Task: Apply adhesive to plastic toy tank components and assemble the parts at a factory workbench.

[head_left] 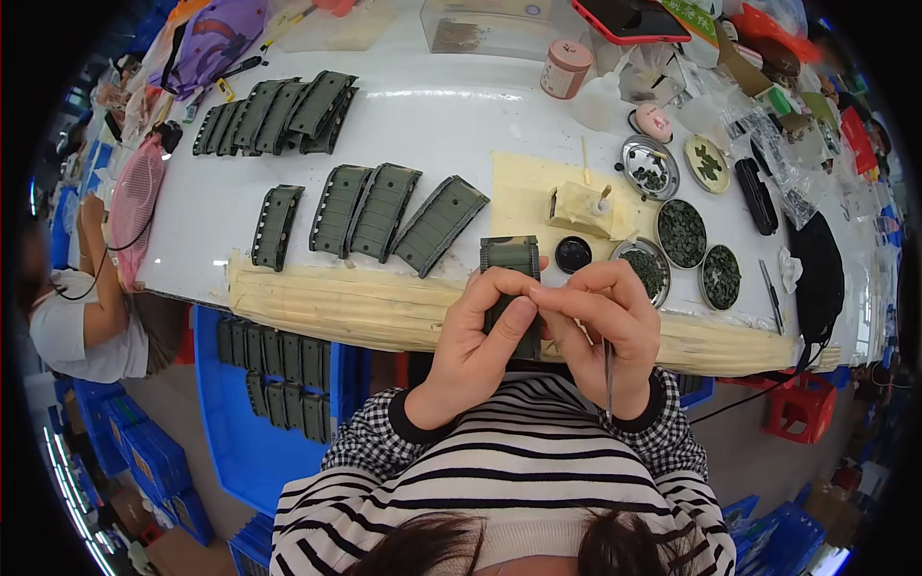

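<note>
My left hand (471, 336) is closed around a curved green camouflage-patterned plastic part (511, 253), upright over the table's front edge. My right hand (615, 331) meets it at the part's right side, thumb and fingertips pinched together. Whether a small piece sits between those fingertips is hidden. A pair of thin metal tweezers (608, 379) is tucked in my right palm, pointing down. Just beyond my hands are a small black round cup (573, 254) and a tape-wrapped block (576, 213) with a peg. Round tins of small dark green pieces, one a metal tin (663, 288), stand by my right hand.
Similar green parts (384, 211) lie in rows at left; more fill a blue crate (230, 451) below the table. Yellowish padding (327, 305) lines the front edge. A pink jar (567, 69), black case (757, 197) and clutter stand at right. Another person (77, 331) sits at left.
</note>
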`<state>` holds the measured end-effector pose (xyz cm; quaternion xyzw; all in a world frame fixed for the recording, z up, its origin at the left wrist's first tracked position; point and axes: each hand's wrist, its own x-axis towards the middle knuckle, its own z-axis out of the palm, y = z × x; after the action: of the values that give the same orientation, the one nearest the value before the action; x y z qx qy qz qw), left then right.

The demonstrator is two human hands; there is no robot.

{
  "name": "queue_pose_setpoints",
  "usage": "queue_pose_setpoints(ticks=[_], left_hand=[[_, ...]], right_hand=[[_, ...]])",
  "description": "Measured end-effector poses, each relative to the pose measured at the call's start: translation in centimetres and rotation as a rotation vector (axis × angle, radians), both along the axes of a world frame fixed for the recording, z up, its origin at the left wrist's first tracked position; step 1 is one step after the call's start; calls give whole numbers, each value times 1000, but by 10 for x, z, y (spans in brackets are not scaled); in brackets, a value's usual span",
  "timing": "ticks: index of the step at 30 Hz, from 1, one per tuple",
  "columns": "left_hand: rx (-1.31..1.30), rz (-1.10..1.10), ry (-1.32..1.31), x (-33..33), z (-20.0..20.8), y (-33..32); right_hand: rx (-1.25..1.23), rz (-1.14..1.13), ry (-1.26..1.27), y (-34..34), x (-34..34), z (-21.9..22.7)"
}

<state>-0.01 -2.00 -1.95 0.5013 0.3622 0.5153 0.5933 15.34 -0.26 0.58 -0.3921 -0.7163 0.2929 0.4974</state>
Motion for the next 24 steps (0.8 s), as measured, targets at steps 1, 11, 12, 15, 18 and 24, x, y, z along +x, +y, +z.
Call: queue_pose_setpoints(ticks=[1,11,12,15,18,24], left_hand=[[11,-1,2,-1,-4,1],[-5,31,-114,-2,2,2],[8,43,-87,-1,3,2],[42,63,-21,-1,4,3],[105,62,64,-3,-1,3],[151,70,193,-2,1,-1]], right_hand=[[-23,4,-1,0,0,1],[112,-15,-70,7,3,4],[160,-19,-105,9,5,5],[283,-3,-199,13,8,5],[355,17,-301,13,12,8],[328,-40,-289,16,15,18]])
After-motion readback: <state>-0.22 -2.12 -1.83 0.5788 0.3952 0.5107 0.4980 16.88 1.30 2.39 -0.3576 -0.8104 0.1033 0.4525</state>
